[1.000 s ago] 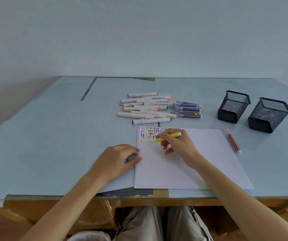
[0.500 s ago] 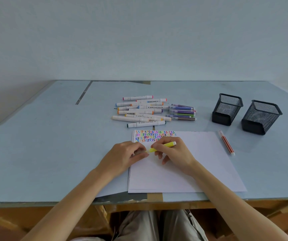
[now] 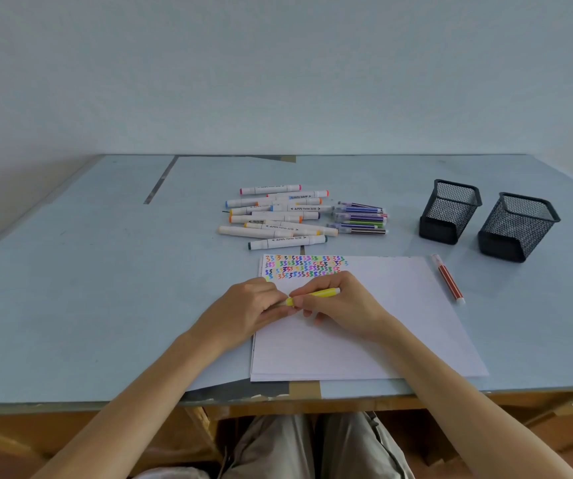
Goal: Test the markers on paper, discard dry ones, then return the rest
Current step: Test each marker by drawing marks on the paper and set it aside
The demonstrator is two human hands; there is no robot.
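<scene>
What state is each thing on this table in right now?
yellow marker: gripped by both hands over the paper
left hand: closed at the marker's tip end
right hand: closed on the barrel
paper: squiggles along the top, otherwise blank
red marker: lying beside the paper
mesh cups: upright
marker pile: lying loose

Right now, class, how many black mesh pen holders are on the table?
2. One mesh holder stands at the table's far right; the second holder stands just right of it, slightly nearer. None seems hidden.
</scene>
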